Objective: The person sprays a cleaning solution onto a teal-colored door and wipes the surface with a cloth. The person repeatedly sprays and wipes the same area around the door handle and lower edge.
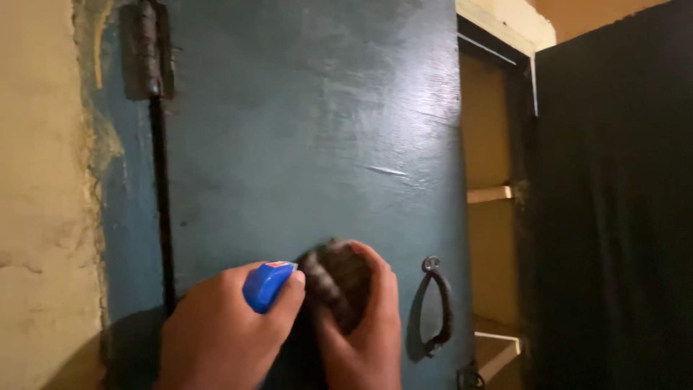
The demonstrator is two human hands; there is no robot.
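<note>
A teal-blue cupboard door [303,130] fills the middle of the view. My left hand [216,336] grips a small blue bottle [266,283] with its top pointing toward the door. My right hand [368,332] presses a dark wadded cloth [336,278] flat against the door's lower part. The two hands touch each other near the cloth. A dark metal ring handle [437,307] hangs on the door just right of my right hand.
A rusty hinge [148,50] and dark gap run down the door's left edge beside a cream plaster wall [43,202]. To the right, the open cupboard shows pale shelves [491,193] and a second dark door [613,217].
</note>
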